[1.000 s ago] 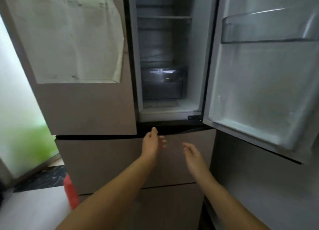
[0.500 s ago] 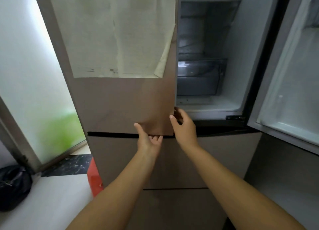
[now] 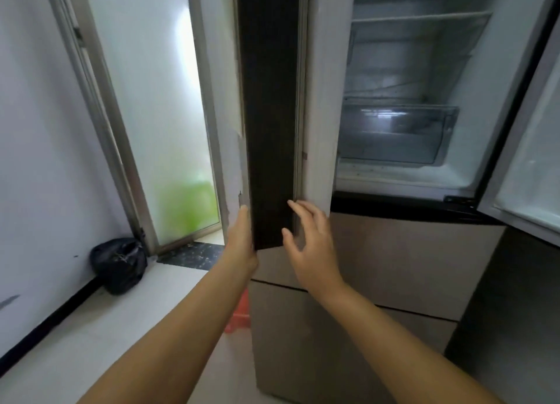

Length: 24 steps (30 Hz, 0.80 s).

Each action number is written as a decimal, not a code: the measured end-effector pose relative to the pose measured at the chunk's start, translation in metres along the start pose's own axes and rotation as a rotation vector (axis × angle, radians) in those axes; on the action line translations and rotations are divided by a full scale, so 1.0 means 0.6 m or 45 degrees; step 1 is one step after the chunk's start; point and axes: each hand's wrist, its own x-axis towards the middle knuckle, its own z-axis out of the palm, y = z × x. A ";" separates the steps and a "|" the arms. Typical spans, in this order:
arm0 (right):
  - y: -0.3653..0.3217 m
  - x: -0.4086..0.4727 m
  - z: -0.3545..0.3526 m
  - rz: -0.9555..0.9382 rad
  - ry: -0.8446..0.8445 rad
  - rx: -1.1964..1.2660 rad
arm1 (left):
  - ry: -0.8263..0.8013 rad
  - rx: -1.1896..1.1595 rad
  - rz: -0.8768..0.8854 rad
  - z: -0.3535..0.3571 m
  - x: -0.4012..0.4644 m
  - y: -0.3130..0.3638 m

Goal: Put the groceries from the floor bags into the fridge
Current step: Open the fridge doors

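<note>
The fridge point(image 3: 394, 130) stood open-shelved, its left door point(image 3: 269, 115) seen edge-on, half swung. The left hand point(image 3: 241, 243) pressed flat on the door's outer face; the right hand point(image 3: 312, 236) hovered open beside its inner edge. The door was best swung fully wide before the floor bag point(image 3: 119, 264) was fetched.

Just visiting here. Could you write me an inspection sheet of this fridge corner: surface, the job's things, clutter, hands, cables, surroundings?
Surface: pale tiled floor.
Job's things: fridge, right door open, left door swung out edge-on; shelves bare, clear drawer inside. Black bag on the floor by the wall.
Clutter: red object beside the fridge base.
Hands: left hand against the left door's edge; right hand open beside it, contact unclear.
Cables: nothing seen.
Surroundings: frosted glass door, white wall.
</note>
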 end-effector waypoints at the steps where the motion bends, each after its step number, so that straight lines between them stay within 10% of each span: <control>1: -0.010 -0.003 -0.004 -0.048 0.052 0.007 | 0.074 0.136 0.177 -0.014 -0.010 0.013; 6: -0.042 0.039 -0.019 0.284 0.053 0.218 | 0.158 0.655 1.006 -0.042 -0.056 0.075; 11: -0.076 0.039 0.041 0.159 -0.254 -0.208 | 0.234 1.139 0.944 -0.070 -0.023 0.114; 24: -0.098 0.155 0.154 -0.211 0.056 -0.313 | 0.052 1.262 0.679 -0.176 0.039 0.227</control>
